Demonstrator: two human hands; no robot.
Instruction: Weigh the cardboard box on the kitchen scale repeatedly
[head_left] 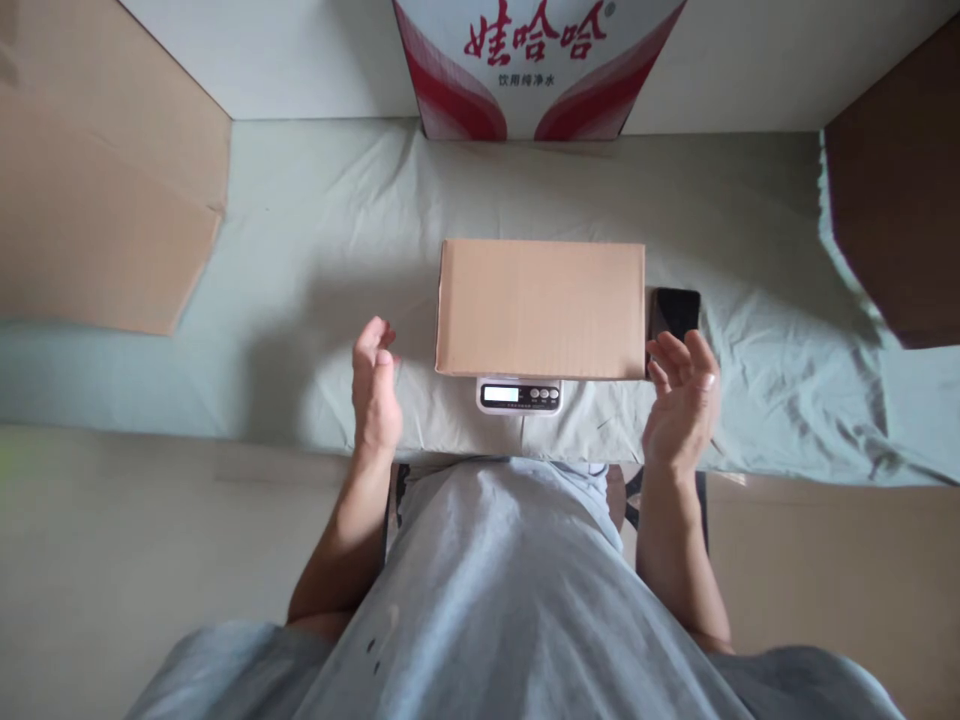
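Observation:
A plain brown cardboard box (pixel 540 308) rests on a small white digital scale (pixel 519 396). Only the scale's front edge shows, with a lit display and several round buttons; the box hides the rest. To the left of the box is my left hand (pixel 375 385), apart from it, fingers loosely curled and holding nothing. My right hand (pixel 681 400) is beside the box's near right corner, its fingers spread and bent with nothing in them; whether a fingertip touches the box I cannot tell. Partly behind that hand lies a black phone (pixel 676 308).
A pale green cloth (pixel 360 220) with creases covers the table. At the back stands a white and red carton (pixel 525 100) with Chinese lettering. Large cardboard pieces (pixel 112 200) rise at the left, and a darker brown cardboard panel (pixel 900 190) stands at the right.

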